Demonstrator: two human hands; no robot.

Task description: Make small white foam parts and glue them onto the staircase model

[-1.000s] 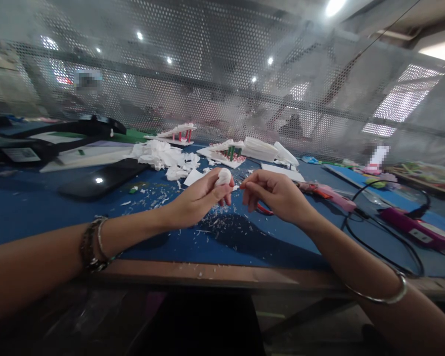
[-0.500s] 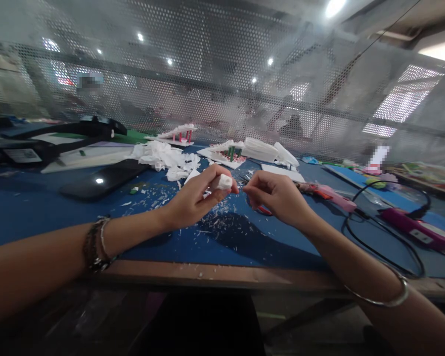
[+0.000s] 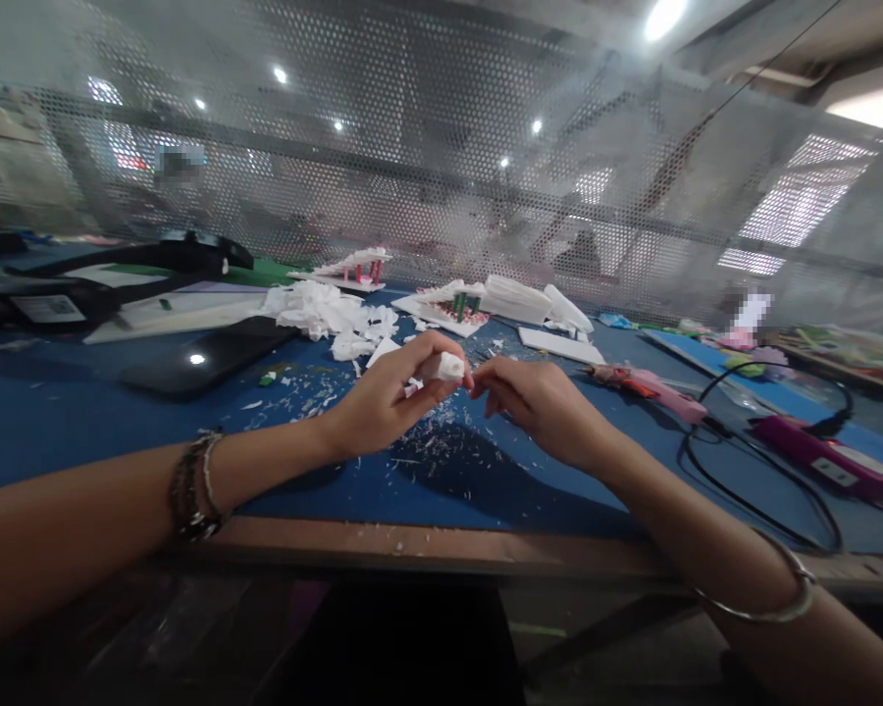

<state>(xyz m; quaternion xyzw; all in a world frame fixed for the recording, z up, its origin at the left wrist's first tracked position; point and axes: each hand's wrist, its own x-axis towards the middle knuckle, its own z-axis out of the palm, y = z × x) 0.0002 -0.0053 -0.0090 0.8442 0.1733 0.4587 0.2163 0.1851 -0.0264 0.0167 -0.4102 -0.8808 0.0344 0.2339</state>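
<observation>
My left hand (image 3: 387,397) is closed around a small white piece (image 3: 447,367), which looks like rolled paper or foam. Its blunt end sticks out between thumb and fingers. Just to the right, my right hand (image 3: 541,397) has its fingers curled and bent down, with the fingertips at the left hand's fingertips. Whether anything sits in that pinch is hidden. Below both hands, white shavings (image 3: 441,446) are scattered over the blue table top (image 3: 316,490).
Crumpled white paper (image 3: 316,306) and a black phone (image 3: 206,358) lie left. Small white models with red pillars (image 3: 360,270) and green pillars (image 3: 460,304) stand behind. A pink glue gun (image 3: 658,390), its black cable (image 3: 743,490) and a purple power strip (image 3: 831,459) are right.
My right hand has moved slightly left, its fingertips meeting those of my left hand. Red-handled scissors seen beneath it before are now out of sight. My left hand stays nearly still.
</observation>
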